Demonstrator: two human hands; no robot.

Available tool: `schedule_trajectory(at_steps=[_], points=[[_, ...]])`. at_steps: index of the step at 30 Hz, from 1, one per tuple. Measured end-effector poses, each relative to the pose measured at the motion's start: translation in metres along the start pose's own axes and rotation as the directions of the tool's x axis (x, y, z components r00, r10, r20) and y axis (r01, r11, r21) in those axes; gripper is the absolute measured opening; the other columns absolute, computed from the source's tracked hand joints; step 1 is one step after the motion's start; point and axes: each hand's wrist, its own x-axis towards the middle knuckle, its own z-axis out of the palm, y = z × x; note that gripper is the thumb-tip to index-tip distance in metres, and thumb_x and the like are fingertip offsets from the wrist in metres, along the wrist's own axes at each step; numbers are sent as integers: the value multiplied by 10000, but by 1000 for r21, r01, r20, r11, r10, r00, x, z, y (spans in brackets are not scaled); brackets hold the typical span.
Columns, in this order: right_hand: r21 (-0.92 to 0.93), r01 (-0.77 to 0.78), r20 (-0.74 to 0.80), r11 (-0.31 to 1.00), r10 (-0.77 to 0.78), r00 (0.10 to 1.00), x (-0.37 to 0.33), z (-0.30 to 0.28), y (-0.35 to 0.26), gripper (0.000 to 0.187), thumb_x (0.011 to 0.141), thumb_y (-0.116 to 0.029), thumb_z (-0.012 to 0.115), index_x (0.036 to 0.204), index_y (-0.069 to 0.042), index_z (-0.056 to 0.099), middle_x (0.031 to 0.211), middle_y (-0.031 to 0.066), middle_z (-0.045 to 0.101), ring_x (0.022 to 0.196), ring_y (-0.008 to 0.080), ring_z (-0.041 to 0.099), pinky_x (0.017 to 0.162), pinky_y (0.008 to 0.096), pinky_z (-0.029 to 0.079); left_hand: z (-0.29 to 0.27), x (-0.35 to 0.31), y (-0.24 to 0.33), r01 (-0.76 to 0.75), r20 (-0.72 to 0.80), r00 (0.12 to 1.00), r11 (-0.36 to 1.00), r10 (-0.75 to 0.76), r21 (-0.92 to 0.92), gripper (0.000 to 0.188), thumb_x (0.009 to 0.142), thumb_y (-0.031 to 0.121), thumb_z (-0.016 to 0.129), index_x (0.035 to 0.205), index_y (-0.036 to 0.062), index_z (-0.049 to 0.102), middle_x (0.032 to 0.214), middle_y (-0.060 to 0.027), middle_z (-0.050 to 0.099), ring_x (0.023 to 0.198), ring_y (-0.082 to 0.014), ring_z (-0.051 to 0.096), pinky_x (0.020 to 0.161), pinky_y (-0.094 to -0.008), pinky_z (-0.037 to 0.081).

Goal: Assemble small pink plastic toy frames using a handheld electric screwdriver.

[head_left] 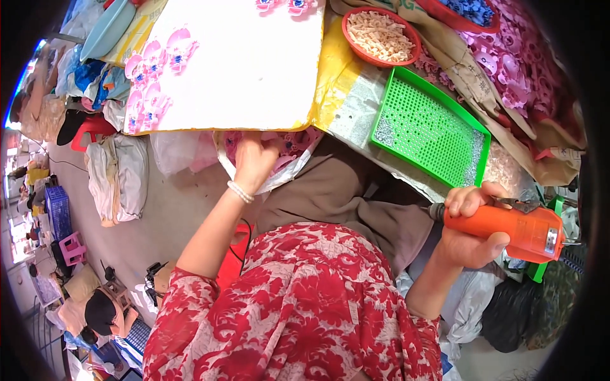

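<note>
My right hand [470,222] is wrapped round an orange electric screwdriver [508,227], held out at the right with its black nose toward my lap. Below the near edge of the white board, my left hand [256,159] reaches into a white sack [274,183] of pink plastic parts [297,145]. Its fingers are hidden among the parts and under the edge. On the white board [254,70] lie several pink plastic pieces [152,73] with blue middles, grouped at the left. Two more pink pieces [298,6] sit at its far edge.
Right of the board stands a green perforated tray [435,127] with small silvery pieces at its ends. Beyond it, a red bowl [351,39] holds beige parts and another red bowl [445,18] holds blue ones. Pink parts [508,70] are heaped at far right. A pale sack [117,178] stands left.
</note>
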Motion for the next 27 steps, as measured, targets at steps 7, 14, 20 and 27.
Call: schedule_trajectory(at_steps=[7, 14, 20, 27], points=[[1, -9, -1, 1000, 9, 1000, 5, 0, 2, 698, 790, -603, 541, 1157, -16, 448, 755, 47, 519, 659, 155, 481, 622, 314, 395, -18, -24, 15, -66, 216, 976, 987, 33, 149, 318, 712, 182, 650, 956, -20, 621, 823, -205, 622, 674, -289, 596, 618, -379, 468], [-26, -10, -8, 1000, 9, 1000, 2, -1, 6, 685, 804, -583, 539, 1152, -5, 419, 748, 45, 503, 634, 141, 478, 610, 297, 400, -52, -20, 74, -328, -3, 943, 926, 334, -187, 218, 729, 74, 691, 923, -14, 641, 769, -103, 639, 613, -119, 594, 538, -246, 467], [-48, -27, -40, 998, 25, 999, 1, -1, 3, 694, 800, -580, 553, 1140, 9, 409, 703, 38, 473, 605, 136, 462, 591, 285, 399, -98, 70, 27, -203, -464, 846, 964, 262, 173, 172, 769, 91, 611, 889, -28, 640, 796, -152, 647, 575, -190, 595, 546, -305, 470], [-58, -25, -45, 998, 22, 999, 3, -2, 2, 679, 808, -557, 558, 1130, 22, 408, 694, 40, 466, 591, 131, 463, 571, 271, 399, -169, 152, -12, 66, -452, 808, 704, 378, 707, 249, 779, 199, 577, 809, -42, 636, 770, -238, 626, 694, -378, 607, 679, -443, 476]])
